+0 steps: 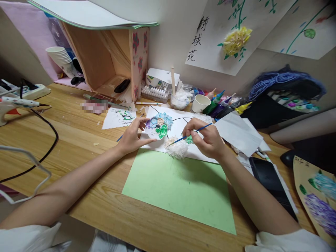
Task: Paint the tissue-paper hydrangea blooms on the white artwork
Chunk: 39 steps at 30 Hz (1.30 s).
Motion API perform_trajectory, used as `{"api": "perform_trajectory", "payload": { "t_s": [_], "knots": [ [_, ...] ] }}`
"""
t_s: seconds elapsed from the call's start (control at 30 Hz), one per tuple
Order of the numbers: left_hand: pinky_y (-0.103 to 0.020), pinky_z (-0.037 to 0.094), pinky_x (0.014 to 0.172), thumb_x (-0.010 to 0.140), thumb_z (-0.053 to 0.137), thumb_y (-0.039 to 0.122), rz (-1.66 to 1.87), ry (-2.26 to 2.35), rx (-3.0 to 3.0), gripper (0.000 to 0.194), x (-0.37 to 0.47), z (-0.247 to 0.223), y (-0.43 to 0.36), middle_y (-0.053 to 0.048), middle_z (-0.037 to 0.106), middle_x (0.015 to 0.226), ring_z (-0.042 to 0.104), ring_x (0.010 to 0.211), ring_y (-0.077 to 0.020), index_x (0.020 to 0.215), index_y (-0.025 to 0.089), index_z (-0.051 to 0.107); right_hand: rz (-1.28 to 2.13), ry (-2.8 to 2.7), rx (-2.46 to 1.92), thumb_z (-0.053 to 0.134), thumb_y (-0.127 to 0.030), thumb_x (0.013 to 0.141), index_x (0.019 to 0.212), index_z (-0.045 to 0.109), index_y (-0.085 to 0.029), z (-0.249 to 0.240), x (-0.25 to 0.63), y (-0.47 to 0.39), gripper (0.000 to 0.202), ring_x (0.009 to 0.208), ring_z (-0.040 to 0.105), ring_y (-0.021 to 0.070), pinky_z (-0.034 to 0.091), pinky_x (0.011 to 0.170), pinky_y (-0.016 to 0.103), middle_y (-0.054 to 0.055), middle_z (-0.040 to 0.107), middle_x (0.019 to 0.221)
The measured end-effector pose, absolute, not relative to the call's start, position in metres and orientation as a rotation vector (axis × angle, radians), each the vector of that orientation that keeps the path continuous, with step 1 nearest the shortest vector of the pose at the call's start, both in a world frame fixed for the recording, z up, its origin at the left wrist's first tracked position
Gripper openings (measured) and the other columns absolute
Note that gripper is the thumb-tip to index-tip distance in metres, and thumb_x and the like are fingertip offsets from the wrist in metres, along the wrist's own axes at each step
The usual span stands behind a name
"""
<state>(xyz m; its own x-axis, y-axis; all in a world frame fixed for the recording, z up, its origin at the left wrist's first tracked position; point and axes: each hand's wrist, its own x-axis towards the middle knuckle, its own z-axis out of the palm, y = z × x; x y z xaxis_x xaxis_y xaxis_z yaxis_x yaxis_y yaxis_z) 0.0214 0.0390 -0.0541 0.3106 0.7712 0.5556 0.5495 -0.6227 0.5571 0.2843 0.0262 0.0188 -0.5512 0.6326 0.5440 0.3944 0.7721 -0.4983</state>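
My left hand grips the edge of a small flower-shaped paint palette with purple, blue, beige and green paint in its wells. Between the fingers of my right hand is a thin blue paintbrush, its tip touching a white tissue-paper flower tinted beige at the top. This flower sits on a white sheet with painted black branches. A blue tissue flower lies behind the palette, and green paint shows beside my right hand. Under the sheet lies green paper.
At the back stand a paper cup, a tub of white tissue, paint bottles and a cardboard box. A glue gun with a black cable is at left. A black phone-like object lies right of my right forearm.
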Motion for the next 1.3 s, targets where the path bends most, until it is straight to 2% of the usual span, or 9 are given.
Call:
{"api": "perform_trajectory", "payload": {
  "t_s": [0.9,1.3],
  "knots": [
    [-0.034,0.054,0.082,0.068,0.079,0.045,1.199,1.227,2.311,0.068,0.0211,-0.0546,0.0387,-0.009,0.061,0.113,0.062,0.097,-0.0216,0.123,0.02,0.048,0.438,-2.291,-0.717,0.043,-0.01,0.08,0.075,0.051,-0.021,0.0187,0.2816,0.0245,0.015,0.063,0.053,0.0155,0.043,0.061,0.029,0.002,0.058,0.069],
    [-0.033,0.054,0.082,0.067,0.08,0.043,1.211,1.211,2.324,0.069,0.0209,-0.0549,0.039,-0.01,0.061,0.113,0.063,0.094,-0.0205,0.123,0.019,0.048,0.403,-2.32,-0.715,0.042,-0.01,0.081,0.076,0.051,-0.021,0.0184,0.2808,0.0246,0.015,0.064,0.053,0.0152,0.044,0.061,0.029,0.002,0.058,0.069]
  ]
}}
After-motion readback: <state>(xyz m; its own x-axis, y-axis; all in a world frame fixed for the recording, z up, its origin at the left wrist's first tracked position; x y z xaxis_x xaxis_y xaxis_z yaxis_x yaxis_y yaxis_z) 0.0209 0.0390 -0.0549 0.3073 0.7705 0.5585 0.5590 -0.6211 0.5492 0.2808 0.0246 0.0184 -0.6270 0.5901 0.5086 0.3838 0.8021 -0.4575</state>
